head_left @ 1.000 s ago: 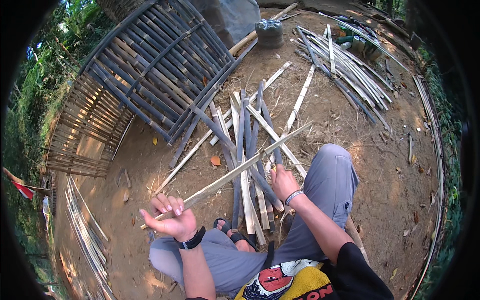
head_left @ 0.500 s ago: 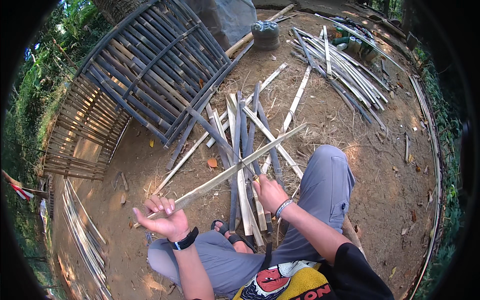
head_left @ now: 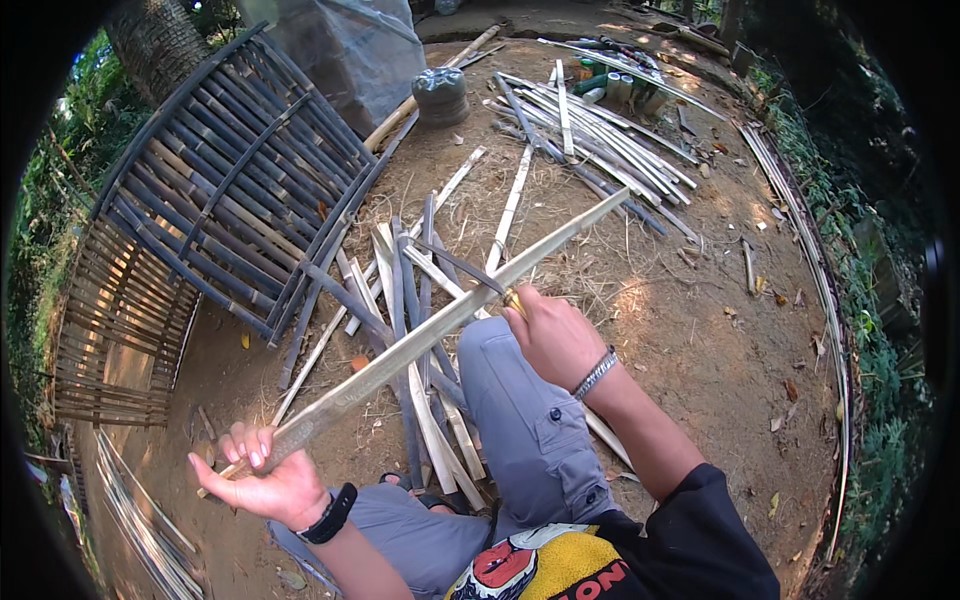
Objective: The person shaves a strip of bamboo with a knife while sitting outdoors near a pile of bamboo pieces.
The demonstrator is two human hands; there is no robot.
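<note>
A long, pale bamboo strip (head_left: 400, 352) slants across the view from lower left to upper right. Its near end rests in my left hand (head_left: 275, 475), with the fingers curled over it and the thumb apart. My right hand (head_left: 562, 335) grips a knife by its yellowish handle (head_left: 514, 301). The knife's dark, narrow blade (head_left: 462, 265) points up and left, crossing the strip close to the handle. Beyond and beneath the strip, several split bamboo pieces (head_left: 425, 415) lie crossed on the dirt ground, partly hidden by my raised knee (head_left: 515, 385).
A dark bamboo slatted frame (head_left: 240, 170) leans at the far left, beside a lighter slatted panel (head_left: 125, 320). More strips (head_left: 600, 125) lie at the back right, near a squat dark container (head_left: 440, 97). Another strip bundle (head_left: 145, 515) lies at lower left.
The bamboo strip and both hands sit farther apart and larger in view. My right hand with the knife has moved up along the strip. The view has turned, shifting the background left.
</note>
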